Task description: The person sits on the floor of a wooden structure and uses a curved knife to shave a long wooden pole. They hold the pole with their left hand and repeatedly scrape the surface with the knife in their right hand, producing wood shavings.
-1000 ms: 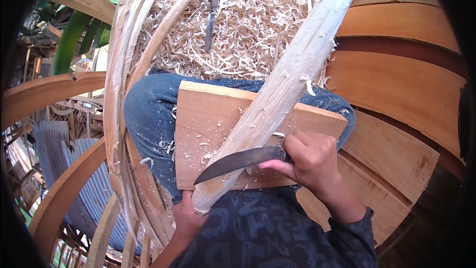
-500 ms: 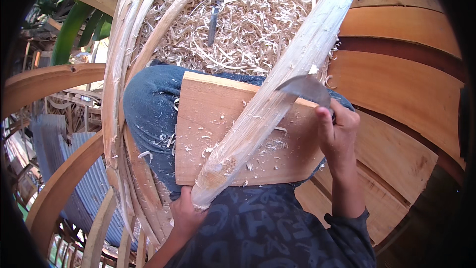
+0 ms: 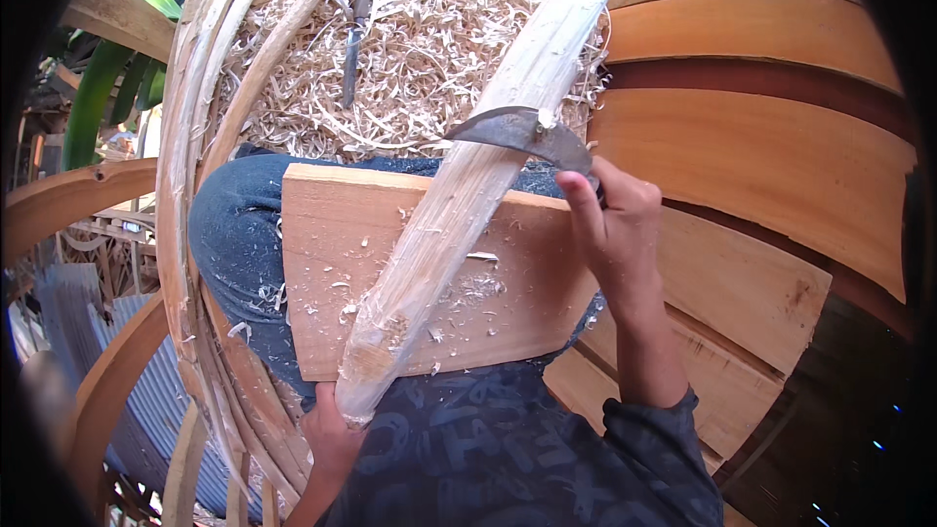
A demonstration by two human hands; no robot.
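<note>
A long pale stripped wooden pole point(image 3: 444, 210) slants from my lap up to the far right. My left hand point(image 3: 334, 434) is closed around its near end, fingers partly hidden beneath. In my right hand point(image 3: 625, 220) is a sickle point(image 3: 522, 130), its handle mostly covered by the fist. The curved dark blade lies across the pole's upper face, tip past the left side, with a small white shaving stuck to it. Under the pole a flat wooden board point(image 3: 332, 263) rests over my thighs, dotted with chips.
Curly wood shavings point(image 3: 429, 39) pile up ahead, with a dark narrow tool point(image 3: 355, 49) lying on them. Long trimmed strips point(image 3: 181, 156) run along the left. Slatted wooden boards point(image 3: 742, 132) fill the right side. Beyond the left railing stands corrugated sheeting point(image 3: 146, 332).
The sickle has moved left, from the pole's right side to across its upper face. The whole view has shifted somewhat; my left hand still grips the pole's near end.
</note>
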